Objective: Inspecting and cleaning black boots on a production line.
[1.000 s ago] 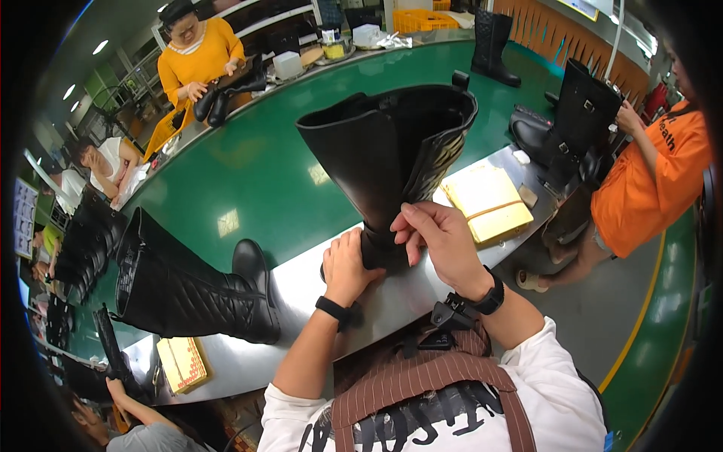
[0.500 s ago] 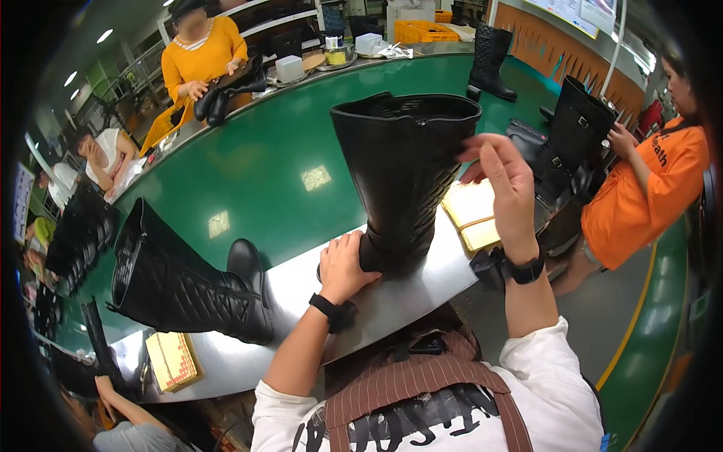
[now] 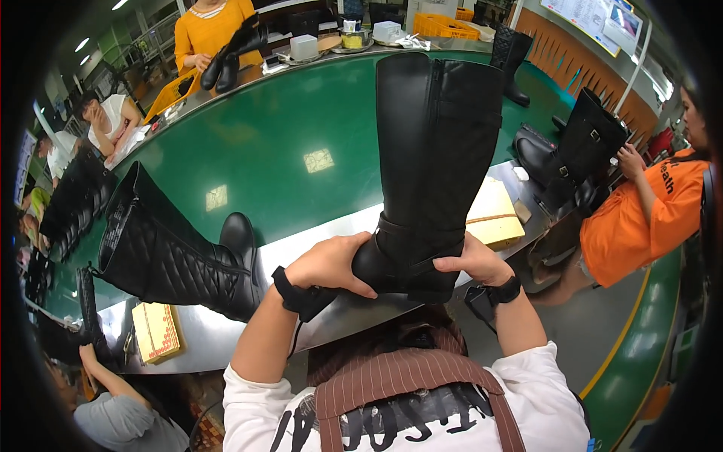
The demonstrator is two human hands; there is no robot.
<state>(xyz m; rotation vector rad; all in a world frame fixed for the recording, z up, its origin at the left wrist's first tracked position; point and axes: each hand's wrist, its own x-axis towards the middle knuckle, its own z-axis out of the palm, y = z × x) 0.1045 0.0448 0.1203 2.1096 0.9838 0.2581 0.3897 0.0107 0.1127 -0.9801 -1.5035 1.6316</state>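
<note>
A tall black boot point(image 3: 429, 151) stands upright in front of me near the metal edge of the bench, its shaft rising over the green top. Around its foot on the left side curls my left hand point(image 3: 335, 264), thumb along the lower front. My right hand point(image 3: 478, 261) grips the same boot from the right, thumb on the ankle area near a strap. Both wrists wear black bands. To the left a second black boot point(image 3: 181, 256) with a quilted shaft leans over, its shaft opening toward the upper left.
Stacks of yellow cards point(image 3: 157, 331) and yellow paper point(image 3: 493, 215) lie on the metal ledge point(image 3: 331, 331). A co-worker in orange point(image 3: 640, 218) handles a buckled boot point(image 3: 580, 151) at right. Another in yellow point(image 3: 215, 34) holds boots across the green table point(image 3: 301, 120). Several boots line the far left.
My right hand has come down from beside the shaft's top to the boot's lower right. The boot has turned, showing a smooth side with a seam. My left hand still holds its foot.
</note>
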